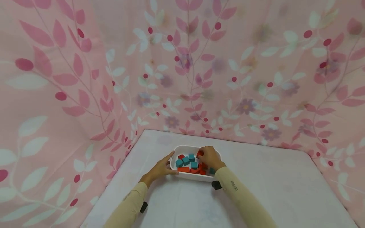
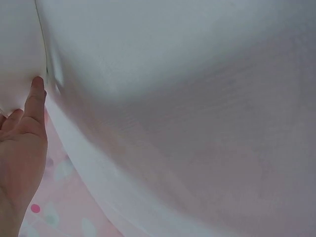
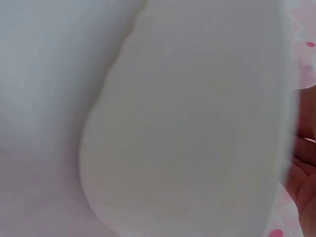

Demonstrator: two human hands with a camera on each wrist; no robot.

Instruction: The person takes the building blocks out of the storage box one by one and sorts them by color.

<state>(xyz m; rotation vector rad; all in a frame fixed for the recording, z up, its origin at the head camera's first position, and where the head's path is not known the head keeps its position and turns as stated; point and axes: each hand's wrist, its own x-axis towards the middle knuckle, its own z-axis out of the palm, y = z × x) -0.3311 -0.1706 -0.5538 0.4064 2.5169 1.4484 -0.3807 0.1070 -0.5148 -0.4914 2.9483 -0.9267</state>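
Note:
A white tray [image 1: 196, 178] with rounded corners holds several red and teal blocks. My left hand [image 1: 159, 169] rests against its left end in the head view, fingers extended along the wall and thumb by the front rim. In the left wrist view, the left hand [image 2: 24, 143] touches the tray's white side [image 2: 19, 44] with its fingertips. Over the tray's right part, my right hand [image 1: 210, 157] pinches a red block [image 1: 200, 154] between thumb and fingers. The tray wall [image 3: 187, 123] fills most of the right wrist view and partly hides the right hand [image 3: 305, 153].
Teal blocks [image 1: 186, 160] lie in the tray's left and middle; red blocks [image 1: 183, 169] lie along its front side. The tray stands on a white-covered table [image 1: 273, 177]. Pink floral cloth [image 1: 199, 79] hangs behind the table and at its sides.

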